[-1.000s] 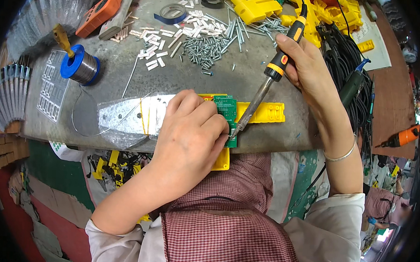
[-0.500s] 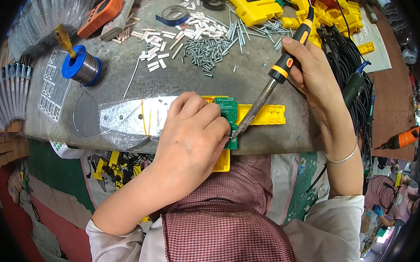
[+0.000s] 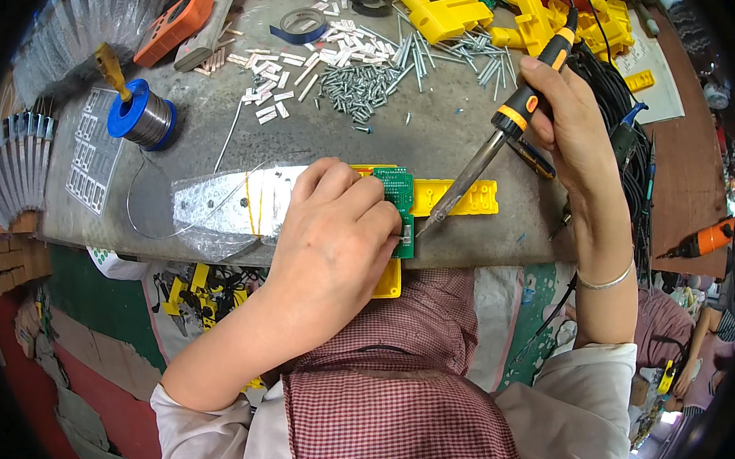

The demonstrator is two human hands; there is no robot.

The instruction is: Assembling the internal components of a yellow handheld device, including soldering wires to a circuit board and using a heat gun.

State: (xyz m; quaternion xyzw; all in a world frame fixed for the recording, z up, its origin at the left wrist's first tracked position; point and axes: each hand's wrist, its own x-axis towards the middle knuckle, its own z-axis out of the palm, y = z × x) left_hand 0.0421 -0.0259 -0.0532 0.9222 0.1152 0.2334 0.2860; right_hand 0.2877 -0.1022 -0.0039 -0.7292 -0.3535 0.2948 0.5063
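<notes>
A soldering iron (image 3: 519, 109) with a black and yellow handle is gripped in my right hand (image 3: 569, 115). Its tip points down and left, just right of the lower edge of a green circuit board (image 3: 399, 190). My left hand (image 3: 334, 228) curls over that board's left side and holds it; the fingertips are partly hidden. Beneath the board lies a yellow plastic casing (image 3: 461, 197), jutting out to the right and toward me. Left of the hand is a silver blade-shaped piece (image 3: 219, 201) in clear plastic wrap, with yellow bands round it.
A blue spool of solder wire (image 3: 145, 116) stands at the left, its wire looping onto the table. Screws (image 3: 354, 92), small white pieces (image 3: 352, 46) and a tape roll (image 3: 303, 27) lie beyond. Yellow casings (image 3: 453, 18) and black cables (image 3: 590, 100) sit far right.
My right hand has moved right and slightly back, drawing the iron's tip off the circuit board's edge. My left hand stays almost where it was, on the board.
</notes>
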